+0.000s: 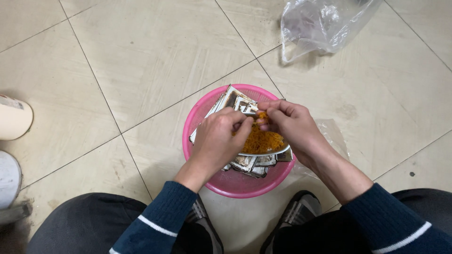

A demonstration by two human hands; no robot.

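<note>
Above the round pink plastic basin (197, 123), your left hand (217, 137) and right hand (293, 123) are pinching orange shreds (263, 140); bare tile floor (155, 51) is lying open beyond its rim.

A home floor: beige tiles (155, 51), pink basin (235, 186), plastic bag (320, 23).

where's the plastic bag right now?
In the head view the clear plastic bag lies on the tiled floor at top right, beyond the pink basin and apart from both hands.

plastic bag (325, 23): cut off by the far edge
pale containers (12, 141): cut off at left
metal pieces (249, 163): partly hidden under both hands
</note>
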